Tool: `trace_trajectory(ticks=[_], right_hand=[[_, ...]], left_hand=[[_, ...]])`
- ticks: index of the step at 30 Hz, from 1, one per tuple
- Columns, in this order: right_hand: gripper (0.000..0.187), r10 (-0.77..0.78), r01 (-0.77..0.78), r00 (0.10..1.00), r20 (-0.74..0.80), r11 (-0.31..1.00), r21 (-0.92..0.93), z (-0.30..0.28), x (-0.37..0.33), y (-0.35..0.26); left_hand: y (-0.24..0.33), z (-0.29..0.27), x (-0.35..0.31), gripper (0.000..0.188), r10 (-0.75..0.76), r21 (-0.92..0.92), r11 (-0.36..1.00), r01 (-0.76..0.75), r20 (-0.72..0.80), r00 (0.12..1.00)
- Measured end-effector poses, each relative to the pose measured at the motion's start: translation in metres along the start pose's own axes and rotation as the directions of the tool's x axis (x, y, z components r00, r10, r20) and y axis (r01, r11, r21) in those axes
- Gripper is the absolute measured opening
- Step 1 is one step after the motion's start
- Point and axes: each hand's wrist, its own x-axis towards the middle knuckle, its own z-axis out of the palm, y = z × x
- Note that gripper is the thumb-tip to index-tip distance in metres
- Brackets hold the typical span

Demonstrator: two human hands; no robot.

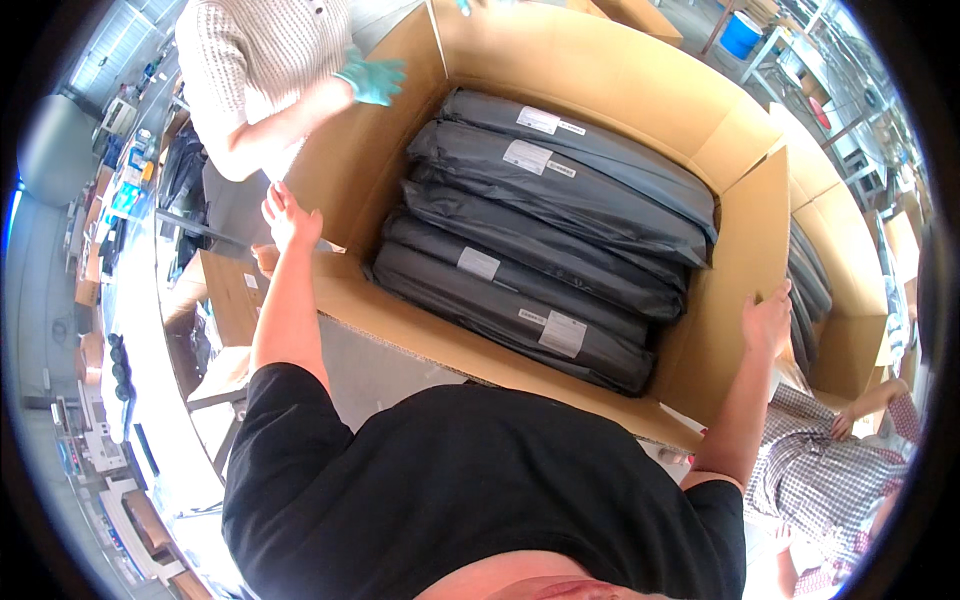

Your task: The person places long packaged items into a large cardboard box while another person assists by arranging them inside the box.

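A large open cardboard box (600,50) stands in front of me, its flaps raised. Inside lies a stack of several long packages in black plastic (560,225), some bearing white labels (527,157). My left hand (290,222) is by the box's left flap, fingers stretched and thumb apart, with nothing in it. On the other side, my right hand (767,320) grips the outer edge of the right flap (735,260), its thumb on the inner face. The fingers behind that edge are partly hidden.
A co-worker in a knitted top (270,60) reaches a green-gloved hand (375,80) over the left flap. Another person in a checked garment (810,450) is at the lower right. A second cardboard box (855,350) with black packages stands right. A blue drum (741,36) is behind.
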Motion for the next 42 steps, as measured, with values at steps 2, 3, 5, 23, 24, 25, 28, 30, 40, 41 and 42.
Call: trace_trajectory(ticks=[2, 3, 5, 23, 24, 25, 28, 30, 40, 41, 42], right_hand=[[0.080, 0.001, -0.001, 1.000, 0.001, 1.000, -0.022, 0.003, 0.003, 0.003], [0.080, -0.006, 0.006, 1.000, 0.001, 1.000, -0.023, 0.005, 0.004, 0.005], [0.079, -0.023, 0.023, 0.999, -0.038, 1.000, -0.007, 0.005, 0.003, 0.003], [0.077, -0.164, 0.133, 0.985, 0.050, 0.917, 0.376, -0.005, -0.006, 0.024], [0.077, -0.195, 0.109, 0.973, 0.120, 0.857, 0.504, -0.019, -0.016, 0.016], [0.077, -0.191, 0.108, 0.975, 0.116, 0.858, 0.502, -0.022, -0.021, 0.015], [0.075, -0.146, 0.085, 0.985, 0.087, 0.867, 0.492, -0.018, -0.027, 0.029], [0.074, -0.136, 0.166, 0.986, -0.099, 0.896, 0.413, 0.002, -0.025, 0.048], [0.076, -0.093, 0.080, 0.995, 0.021, 0.936, 0.342, -0.058, -0.061, 0.030], [0.077, -0.088, 0.065, 0.995, 0.052, 0.937, 0.343, -0.067, -0.064, 0.031], [0.078, -0.082, 0.049, 0.993, 0.083, 0.938, 0.343, -0.073, -0.068, 0.031]], left_hand=[[0.000, 0.001, 0.002, 0.095, -0.003, -0.009, 1.000, 0.004, 0.010, 1.000], [0.001, -0.001, 0.001, 0.095, -0.001, -0.017, 1.000, 0.001, 0.016, 1.000], [0.011, -0.010, -0.009, 0.094, 0.007, -0.025, 1.000, -0.006, 0.053, 0.999], [0.018, -0.016, -0.054, 0.068, 0.456, -0.301, 0.883, -0.361, 0.735, 0.501], [0.018, -0.014, -0.056, 0.068, 0.415, -0.265, 0.891, -0.368, 0.803, 0.428], [0.014, -0.013, -0.058, 0.068, 0.420, -0.269, 0.889, -0.370, 0.800, 0.428], [0.006, -0.012, -0.061, 0.068, 0.474, -0.305, 0.858, -0.413, 0.780, 0.409], [0.004, -0.014, -0.060, 0.068, 0.438, -0.353, 0.897, -0.264, 0.791, 0.427], [-0.025, -0.027, -0.066, 0.068, 0.469, -0.335, 0.874, -0.352, 0.772, 0.429], [-0.024, -0.032, -0.066, 0.068, 0.467, -0.319, 0.871, -0.373, 0.776, 0.425], [-0.025, -0.036, -0.066, 0.068, 0.464, -0.304, 0.867, -0.394, 0.779, 0.422]])
